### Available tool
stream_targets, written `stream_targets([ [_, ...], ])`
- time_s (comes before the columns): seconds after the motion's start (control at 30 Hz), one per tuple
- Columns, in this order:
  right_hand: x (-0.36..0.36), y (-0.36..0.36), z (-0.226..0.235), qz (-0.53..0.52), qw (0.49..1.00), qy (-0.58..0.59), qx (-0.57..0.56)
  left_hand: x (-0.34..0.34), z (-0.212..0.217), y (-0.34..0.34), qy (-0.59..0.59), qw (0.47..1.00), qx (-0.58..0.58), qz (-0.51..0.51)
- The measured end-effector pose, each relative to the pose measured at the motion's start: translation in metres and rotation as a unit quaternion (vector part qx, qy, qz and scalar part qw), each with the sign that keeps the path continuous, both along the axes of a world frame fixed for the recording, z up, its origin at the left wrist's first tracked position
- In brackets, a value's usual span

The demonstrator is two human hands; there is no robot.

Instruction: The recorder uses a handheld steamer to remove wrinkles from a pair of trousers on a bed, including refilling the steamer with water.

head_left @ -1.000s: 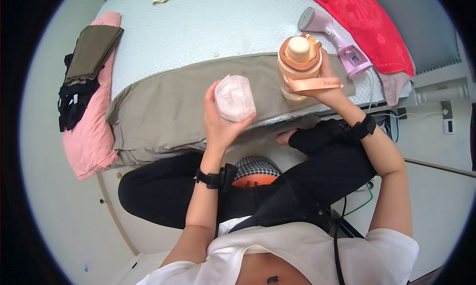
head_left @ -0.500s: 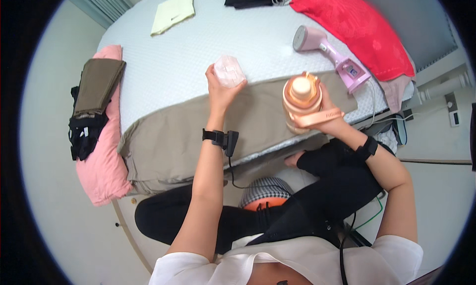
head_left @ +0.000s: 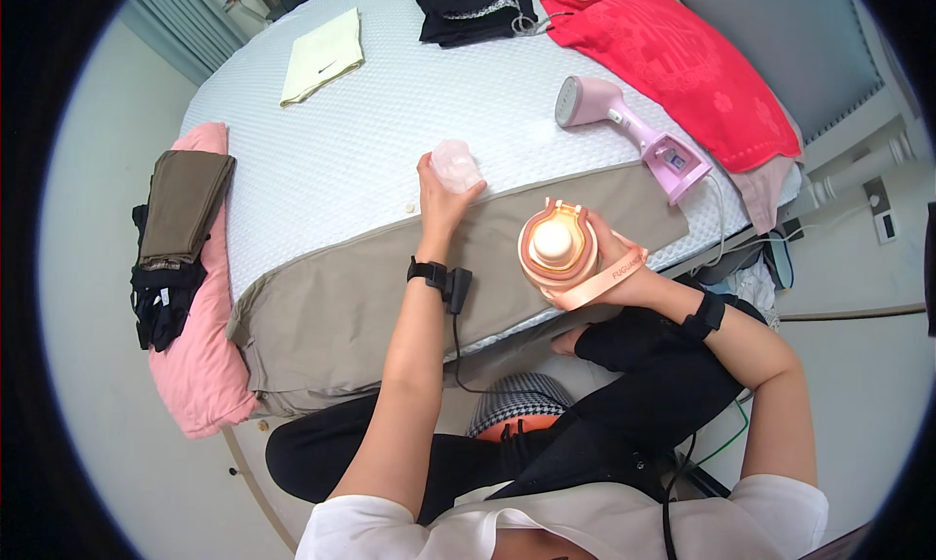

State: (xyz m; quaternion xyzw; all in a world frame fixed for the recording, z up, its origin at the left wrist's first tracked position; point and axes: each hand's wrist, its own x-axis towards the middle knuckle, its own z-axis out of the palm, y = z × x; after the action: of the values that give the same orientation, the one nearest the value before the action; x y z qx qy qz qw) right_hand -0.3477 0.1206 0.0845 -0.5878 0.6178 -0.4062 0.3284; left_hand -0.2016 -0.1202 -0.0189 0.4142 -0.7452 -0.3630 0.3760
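Note:
My left hand (head_left: 446, 201) is closed around a small, see-through pale pink container (head_left: 456, 166), held over the white quilted bed. In my right hand (head_left: 624, 272) is a peach-coloured water bottle (head_left: 561, 248), seen from above, with a round cream spout and a strap that lies across my fingers. The bottle is up over the front edge of the khaki trousers (head_left: 361, 277), which lie flat along the near side of the bed. Beyond my right hand, a pink handheld garment steamer (head_left: 634, 126) rests on the bed, its cord trailing off the edge.
Pink bedding (head_left: 195, 385) with folded brown trousers (head_left: 190, 204) and black clothing (head_left: 164, 302) is at the left. Farther back lie a folded pale yellow cloth (head_left: 324, 55), a black garment (head_left: 473, 9) and a red pillow (head_left: 673, 68). A houndstooth-patterned stool (head_left: 517, 404) stands between my legs.
The bottle has moved left and nearer to me, closer to the pale pink container. Both hands keep their hold. The whole view has shifted slightly.

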Motion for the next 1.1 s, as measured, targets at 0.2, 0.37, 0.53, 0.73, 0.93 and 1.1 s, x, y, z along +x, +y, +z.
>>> stream_targets([
  [0.2, 0.011, -0.005, 0.003, 0.018, 0.999, 0.035, -0.033, 0.013, 0.026, 0.013, -0.037, 0.992, -0.119, 0.016],
  [0.37, 0.024, -0.009, 0.003, 0.029, 0.993, 0.061, -0.091, 0.065, 0.147, 0.12, 0.029, 0.969, -0.237, -0.069],
  [0.53, 0.044, -0.012, 0.028, 0.077, 0.993, 0.007, -0.094, 0.07, 0.182, 0.162, -0.051, 0.953, -0.291, -0.062],
  [0.73, 0.059, -0.005, 0.046, 0.094, 0.993, -0.039, -0.065, 0.102, 0.192, 0.144, -0.01, 0.924, -0.304, -0.23],
  [0.93, 0.054, 0.001, 0.027, 0.089, 0.986, 0.088, -0.106, 0.105, 0.219, 0.161, -0.02, 0.951, -0.251, -0.182],
  [1.1, 0.053, 0.003, 0.033, 0.087, 0.983, 0.112, -0.115, 0.108, 0.216, 0.161, -0.204, 0.924, -0.285, -0.151],
])
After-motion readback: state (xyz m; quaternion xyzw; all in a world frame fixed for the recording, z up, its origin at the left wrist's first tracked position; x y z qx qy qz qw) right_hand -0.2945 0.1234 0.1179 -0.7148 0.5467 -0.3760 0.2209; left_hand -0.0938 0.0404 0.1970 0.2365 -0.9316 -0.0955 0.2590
